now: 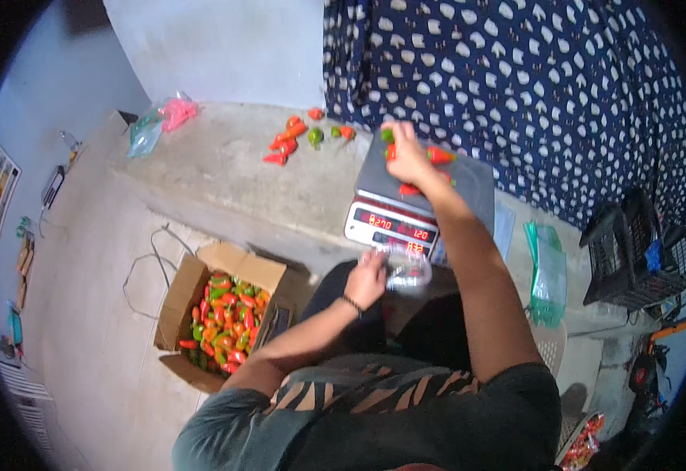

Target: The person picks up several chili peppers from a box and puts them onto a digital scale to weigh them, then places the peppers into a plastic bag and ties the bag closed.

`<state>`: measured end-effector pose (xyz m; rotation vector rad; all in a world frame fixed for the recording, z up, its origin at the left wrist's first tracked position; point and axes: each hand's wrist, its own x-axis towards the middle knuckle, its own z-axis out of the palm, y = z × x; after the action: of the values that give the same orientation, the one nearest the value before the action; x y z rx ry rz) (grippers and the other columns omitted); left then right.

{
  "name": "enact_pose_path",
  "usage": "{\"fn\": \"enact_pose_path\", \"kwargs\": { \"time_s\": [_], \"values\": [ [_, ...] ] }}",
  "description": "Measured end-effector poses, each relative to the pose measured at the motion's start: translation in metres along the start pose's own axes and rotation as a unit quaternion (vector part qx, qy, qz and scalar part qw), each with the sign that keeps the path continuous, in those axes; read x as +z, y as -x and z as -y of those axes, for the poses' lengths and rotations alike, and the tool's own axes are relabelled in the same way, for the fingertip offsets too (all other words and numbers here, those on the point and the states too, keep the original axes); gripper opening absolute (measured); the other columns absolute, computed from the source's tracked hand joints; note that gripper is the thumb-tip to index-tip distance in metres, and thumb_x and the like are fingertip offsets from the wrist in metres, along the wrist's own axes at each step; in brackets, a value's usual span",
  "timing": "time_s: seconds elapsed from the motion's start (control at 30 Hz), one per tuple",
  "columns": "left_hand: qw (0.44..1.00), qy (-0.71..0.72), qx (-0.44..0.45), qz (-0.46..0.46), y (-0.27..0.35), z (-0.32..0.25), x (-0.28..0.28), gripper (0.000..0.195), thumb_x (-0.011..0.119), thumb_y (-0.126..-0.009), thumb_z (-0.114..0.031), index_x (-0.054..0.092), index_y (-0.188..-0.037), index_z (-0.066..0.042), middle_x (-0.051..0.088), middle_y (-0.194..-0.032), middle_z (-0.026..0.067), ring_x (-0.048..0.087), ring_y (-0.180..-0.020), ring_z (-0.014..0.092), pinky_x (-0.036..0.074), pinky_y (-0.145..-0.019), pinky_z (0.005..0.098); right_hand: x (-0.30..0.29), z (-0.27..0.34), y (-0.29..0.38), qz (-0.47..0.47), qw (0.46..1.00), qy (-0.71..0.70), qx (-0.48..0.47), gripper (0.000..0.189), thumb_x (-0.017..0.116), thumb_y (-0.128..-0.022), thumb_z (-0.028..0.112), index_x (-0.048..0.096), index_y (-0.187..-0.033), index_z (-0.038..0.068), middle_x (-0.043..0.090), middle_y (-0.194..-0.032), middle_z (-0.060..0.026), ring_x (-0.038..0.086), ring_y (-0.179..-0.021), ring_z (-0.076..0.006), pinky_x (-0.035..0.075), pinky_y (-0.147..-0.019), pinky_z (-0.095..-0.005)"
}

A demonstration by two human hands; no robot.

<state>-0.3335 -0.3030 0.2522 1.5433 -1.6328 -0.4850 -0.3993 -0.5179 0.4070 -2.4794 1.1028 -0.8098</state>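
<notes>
My left hand (367, 279) grips the rim of a clear plastic bag (407, 272), held low in front of the scale's display. A digital scale (472, 188) with a flat grey platform stands on the ledge, its panel lit with red digits. Over the platform, my right hand (406, 156) is closed around a pepper (387, 135), with green and red showing beside the fingers. Other red-orange peppers (440, 155) lie on the platform to the right of and below this hand, partly hidden by it and the forearm.
Several loose peppers (287, 141) lie on the concrete ledge (219, 159) left of the scale. On the floor, an open cardboard box (181, 294) holds many peppers. Green-edged plastic bags (548, 271) and black crates (631, 253) are to the right. A patterned curtain (496, 70) hangs behind.
</notes>
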Motion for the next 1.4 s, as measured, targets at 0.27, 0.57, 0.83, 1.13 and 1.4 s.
{"fn": "enact_pose_path", "kwargs": {
  "time_s": [0.27, 0.57, 0.83, 1.13, 1.4],
  "values": [
    [0.995, 0.064, 0.018, -0.078, -0.09, -0.049, -0.037, 0.036, 0.054, -0.07, -0.001, 0.052, -0.107, -0.001, 0.056, -0.1, 0.0218, 0.056, -0.092, 0.036, 0.044, -0.08, 0.0408, -0.044, 0.05, 0.1, 0.144, 0.847, -0.506, -0.077, 0.071, 0.05, -0.056, -0.01, 0.032, -0.121, 0.009, 0.038, -0.115, -0.0056, 0.037, -0.111, -0.0134, 0.032, -0.092, -0.0257],
    [0.996, 0.044, 0.061, -0.047, -0.124, -0.085, -0.049, 0.045, 0.048, -0.067, 0.001, 0.051, -0.112, 0.002, 0.052, -0.109, 0.0237, 0.049, -0.104, 0.038, 0.04, -0.09, 0.0383, -0.087, 0.007, 0.094, 0.282, 0.945, -0.141, -0.087, 0.067, 0.055, -0.061, 0.001, 0.034, -0.125, 0.005, 0.05, -0.115, -0.0191, 0.049, -0.109, -0.0277, 0.037, -0.092, -0.0312],
    [0.983, -0.096, 0.155, 0.005, -0.188, -0.102, -0.057, 0.039, 0.054, -0.069, -0.007, 0.058, -0.108, -0.006, 0.057, -0.104, 0.0211, 0.056, -0.095, 0.035, 0.045, -0.082, 0.0398, -0.114, 0.014, 0.057, 0.315, 0.934, 0.15, 0.077, 0.059, 0.044, -0.078, 0.025, 0.03, -0.134, 0.012, 0.054, -0.112, -0.0238, 0.054, -0.104, -0.0339, 0.041, -0.087, -0.0413],
    [0.991, 0.023, 0.074, 0.109, -0.211, -0.111, -0.072, 0.051, 0.05, -0.068, 0.004, 0.051, -0.119, 0.002, 0.062, -0.091, 0.0122, 0.059, -0.055, 0.017, 0.046, -0.044, 0.0288, -0.12, 0.012, 0.049, 0.253, 0.903, 0.335, 0.089, 0.026, 0.059, -0.067, 0.016, 0.066, -0.091, 0.007, 0.065, -0.089, -0.0138, 0.064, -0.085, -0.0275, 0.049, -0.071, -0.0388],
    [0.972, 0.163, -0.048, 0.16, -0.182, -0.108, -0.091, 0.05, 0.045, -0.07, 0.006, 0.049, -0.12, 0.003, 0.06, -0.077, 0.0097, 0.051, -0.049, 0.013, 0.043, -0.044, 0.026, -0.116, -0.033, 0.061, 0.168, 0.896, -0.404, 0.073, 0.022, 0.05, -0.08, 0.001, 0.059, -0.1, 0.001, 0.063, -0.087, -0.0096, 0.062, -0.07, -0.013, 0.049, -0.061, -0.0229]
  ]
}}
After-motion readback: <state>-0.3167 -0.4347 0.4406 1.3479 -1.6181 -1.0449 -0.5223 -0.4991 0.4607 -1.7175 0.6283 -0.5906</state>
